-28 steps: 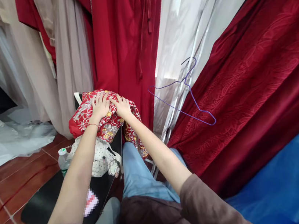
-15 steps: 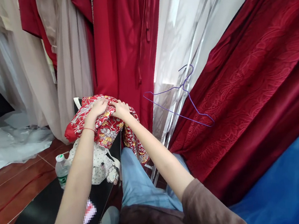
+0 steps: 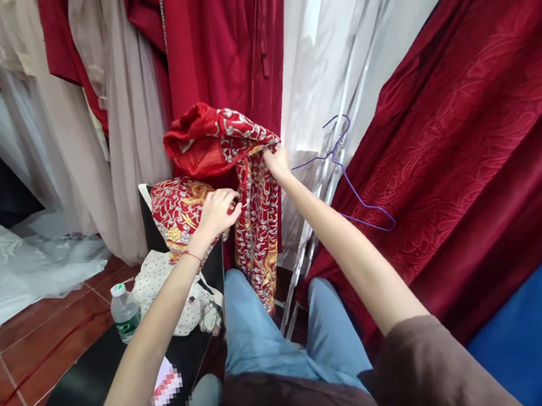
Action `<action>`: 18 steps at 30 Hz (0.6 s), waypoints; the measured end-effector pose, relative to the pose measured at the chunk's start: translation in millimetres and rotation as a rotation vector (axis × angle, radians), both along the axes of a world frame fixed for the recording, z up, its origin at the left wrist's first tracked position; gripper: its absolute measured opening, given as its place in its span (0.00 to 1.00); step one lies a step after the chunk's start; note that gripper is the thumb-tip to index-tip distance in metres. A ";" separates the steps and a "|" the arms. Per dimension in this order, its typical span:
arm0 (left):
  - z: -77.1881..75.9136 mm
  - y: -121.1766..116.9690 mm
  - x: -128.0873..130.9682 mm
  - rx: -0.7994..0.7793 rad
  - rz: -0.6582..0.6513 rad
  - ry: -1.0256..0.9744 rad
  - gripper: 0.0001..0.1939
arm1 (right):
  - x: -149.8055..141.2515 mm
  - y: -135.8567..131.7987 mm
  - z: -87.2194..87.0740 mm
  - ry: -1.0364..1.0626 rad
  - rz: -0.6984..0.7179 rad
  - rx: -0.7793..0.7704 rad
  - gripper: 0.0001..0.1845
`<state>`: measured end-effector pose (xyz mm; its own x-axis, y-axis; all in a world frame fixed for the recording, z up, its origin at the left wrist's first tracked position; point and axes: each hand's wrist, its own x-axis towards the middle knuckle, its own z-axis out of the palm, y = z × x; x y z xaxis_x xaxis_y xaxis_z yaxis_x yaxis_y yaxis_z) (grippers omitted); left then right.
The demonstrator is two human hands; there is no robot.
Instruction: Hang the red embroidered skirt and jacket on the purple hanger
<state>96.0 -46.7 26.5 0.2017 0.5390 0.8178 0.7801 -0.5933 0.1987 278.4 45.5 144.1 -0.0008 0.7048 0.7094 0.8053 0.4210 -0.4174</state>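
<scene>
My right hand (image 3: 277, 163) is closed on a red embroidered garment (image 3: 261, 231) with silver and gold patterns. The garment hangs down in front of the rack, its plain red lining (image 3: 195, 150) folded out to the left. My left hand (image 3: 220, 209) has its fingers apart and slightly bent, holding nothing, just left of the hanging part. Beneath that hand, a red embroidered piece of clothing (image 3: 175, 206) with gold motifs lies on the black bench (image 3: 93, 389). Whether the two pieces are joined, I cannot tell.
A purple wire hanger (image 3: 347, 172) hangs on the white metal rack (image 3: 303, 255) at right. On the bench are a water bottle (image 3: 126, 314), a polka-dot cloth bag (image 3: 153, 280) and a blurred pink-white item (image 3: 165, 386). Red gowns (image 3: 482, 126) and pale gowns (image 3: 129, 108) hang around.
My right hand has lifted part of the red embroidered garment up and to the right, away from the bench. My left hand has let go and moved down and right.
</scene>
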 end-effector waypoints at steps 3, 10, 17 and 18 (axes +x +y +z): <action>7.0 23.3 14.8 -0.251 -0.131 -0.385 0.35 | 47.5 -24.4 -19.5 0.108 0.055 -0.028 0.22; 16.7 51.0 110.8 -0.381 -0.306 -1.107 0.36 | 158.9 -99.8 -99.4 -0.081 0.261 -0.228 0.22; -41.2 9.2 169.8 -0.131 -0.091 -0.374 0.16 | 230.7 -159.3 -130.9 -0.166 0.239 -0.337 0.12; -48.7 3.0 173.3 -0.129 -0.085 -0.267 0.15 | 234.7 -166.8 -132.6 -0.151 0.209 -0.313 0.12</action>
<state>269.3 -43.7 -22.3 0.0373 0.6320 0.7741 0.6388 -0.6108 0.4679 513.0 -121.3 11.5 -0.2548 0.8605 0.4411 0.7777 0.4535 -0.4354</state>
